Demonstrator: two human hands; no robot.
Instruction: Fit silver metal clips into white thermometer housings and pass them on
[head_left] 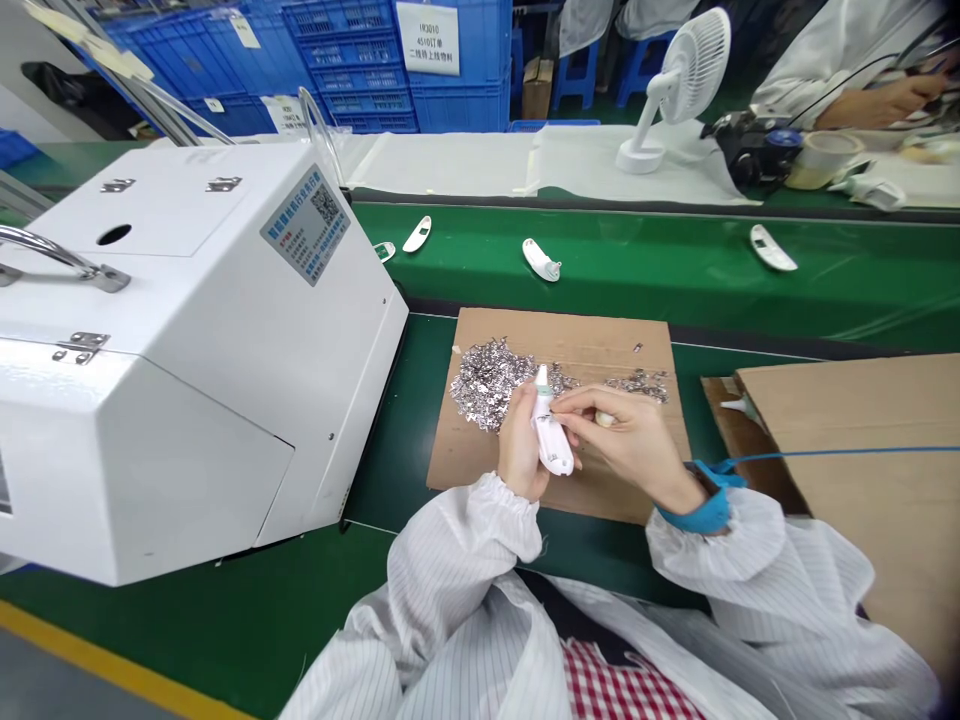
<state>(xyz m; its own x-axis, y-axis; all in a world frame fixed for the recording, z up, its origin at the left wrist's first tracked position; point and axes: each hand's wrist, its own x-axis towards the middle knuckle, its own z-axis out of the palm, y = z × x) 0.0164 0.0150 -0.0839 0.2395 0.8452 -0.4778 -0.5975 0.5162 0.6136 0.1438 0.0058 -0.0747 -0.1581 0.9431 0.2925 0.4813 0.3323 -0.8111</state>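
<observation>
My left hand is wrapped round a small white plastic housing, holding it upright over a sheet of cardboard. My right hand pinches at the housing's side with thumb and forefinger; whatever small part sits between the fingertips is too small to make out. A pile of small shiny metal clips lies on the cardboard just beyond my left hand, and a smaller scatter of clips lies beyond my right. A blue wrist strap with a blue cord circles my right wrist.
A large white machine box stands at my left. Several white housings lie on the green conveyor belt. A second cardboard sheet lies at the right. Across the belt stand a small white fan and another person's hand.
</observation>
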